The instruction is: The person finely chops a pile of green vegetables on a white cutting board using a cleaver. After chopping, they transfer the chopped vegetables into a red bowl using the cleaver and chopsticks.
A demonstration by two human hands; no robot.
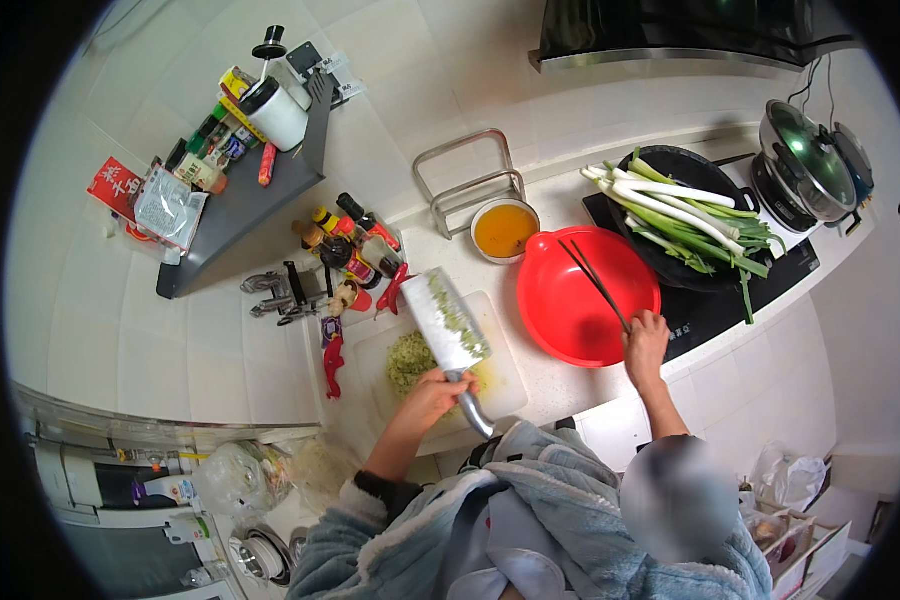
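Observation:
My left hand point(426, 401) is closed around the neck of a cleaver point(438, 318), whose grey handle juts out toward me. Bits of chopped green vegetable cling to the broad blade. Below it, a pile of chopped greens point(406, 362) lies on a white cutting board point(505, 385). With my right hand point(647, 345) I grip a pair of dark chopsticks point(598, 279), their tips reaching over a red plastic basin point(548, 318). The hand is at the basin's right rim; whether it touches the rim I cannot tell.
A bowl of orange-yellow liquid point(505, 231) stands behind the basin beside a metal rack point(470, 190). On the right, a black pan point(660, 160) holds scallions point(685, 205) over a black cooktop point(785, 275). Sauce bottles point(355, 250) and a grey shelf point(260, 210) are at left.

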